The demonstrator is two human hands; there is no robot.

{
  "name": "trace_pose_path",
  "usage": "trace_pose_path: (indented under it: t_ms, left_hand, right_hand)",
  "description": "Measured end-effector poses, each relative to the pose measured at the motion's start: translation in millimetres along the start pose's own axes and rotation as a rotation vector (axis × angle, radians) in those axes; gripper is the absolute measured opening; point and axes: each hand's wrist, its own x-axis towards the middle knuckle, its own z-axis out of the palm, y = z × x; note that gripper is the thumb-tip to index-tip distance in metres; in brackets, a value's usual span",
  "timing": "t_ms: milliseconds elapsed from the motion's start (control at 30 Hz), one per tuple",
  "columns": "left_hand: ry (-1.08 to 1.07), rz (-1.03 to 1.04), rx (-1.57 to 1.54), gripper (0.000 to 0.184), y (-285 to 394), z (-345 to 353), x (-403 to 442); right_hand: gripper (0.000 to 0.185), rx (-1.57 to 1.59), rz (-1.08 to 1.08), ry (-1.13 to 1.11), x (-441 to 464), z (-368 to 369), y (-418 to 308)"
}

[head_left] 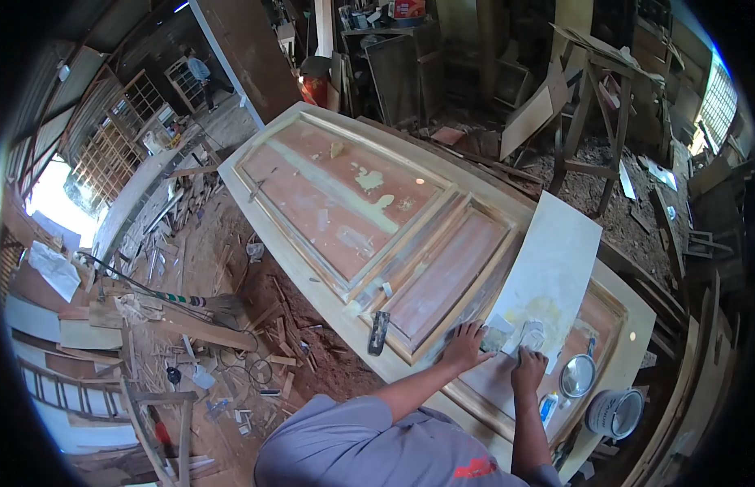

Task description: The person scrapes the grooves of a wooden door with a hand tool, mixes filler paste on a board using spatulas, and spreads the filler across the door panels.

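- Spreads the left hand [464,346] palm down, with the fingers apart, over the wooden framing at the left edge of the right recessed panel, and reaches with the fingertips to a small, pale, flat piece [497,334].
- Curls the fingers of the right hand [529,373] together at the near end of a long, white, rectangular board [554,264]; cannot tell from this view what, if anything, is clamped in them.
- Has a rounded white mass [532,331] on that board, just beyond the right fingertips and to the right of the left hand, with yellowish smears around it.
- Lays the board slantwise across a large, pale-framed wooden door [442,390] with reddish-brown recessed panels, between its middle and right end, with the near end beneath the right hand and the far end past the far long edge.
- Has a round, shiny metal tin [577,376] on the right panel, just right of the right hand, and a small white-and-blue tube [548,406] beside the right forearm.
- Has a grey, labelled bucket [614,414] farther right, by the near right corner of the door; cannot tell whether it touches.
- Has a dark, oblong hand tool [378,333] near the near long edge, well left of the left hand, and a small white cylindrical piece [386,288] just beyond it.
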Motion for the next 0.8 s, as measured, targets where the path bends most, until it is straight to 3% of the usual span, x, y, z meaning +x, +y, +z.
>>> trace_pose_path:
  t_ms: [100, 133, 233, 400, 500, 567, 700, 800]
  left_hand:
    - [0.021, -0.011, -0.027, 0.081, 0.0, 2.2, -0.9]
    - [0.019, -0.031, -0.027, 0.080, 3.9, 0.3, -0.6]
    - [0.073, -0.096, -0.057, 0.079, 16.9, -1.8, 1.0]
    - [0.020, -0.173, -0.132, 0.078, 27.6, -8.7, 7.8]
    - [0.063, -0.223, -0.211, 0.070, 22.2, -5.9, 13.7]
    - [0.046, -0.254, -0.381, 0.060, 15.7, -0.4, 19.7]
    - [-0.019, -0.230, -0.608, 0.042, 7.7, -6.8, 27.2]
    - [-0.043, -0.343, -0.832, 0.033, 16.1, -14.8, 29.6]
  right_hand:
    - [0.042, 0.035, 0.163, -0.295, 16.5, -51.8, -14.6]
    - [0.042, 0.045, 0.212, -0.257, 20.5, -52.5, -10.6]
    - [0.040, 0.084, 0.038, 0.112, 25.5, -39.6, 0.2]
    - [0.037, 0.058, 0.082, -0.192, 14.6, -32.5, -1.9]
    - [0.033, 0.064, 0.009, -0.092, 26.0, -38.5, 22.1]
    - [0.029, 0.242, 0.308, -0.101, 29.0, -58.3, 22.4]
    - [0.026, 0.611, 0.448, 0.128, 20.4, -75.5, 39.4]
    - [0.032, 1.144, 0.708, 0.165, 13.3, -75.2, 46.9]
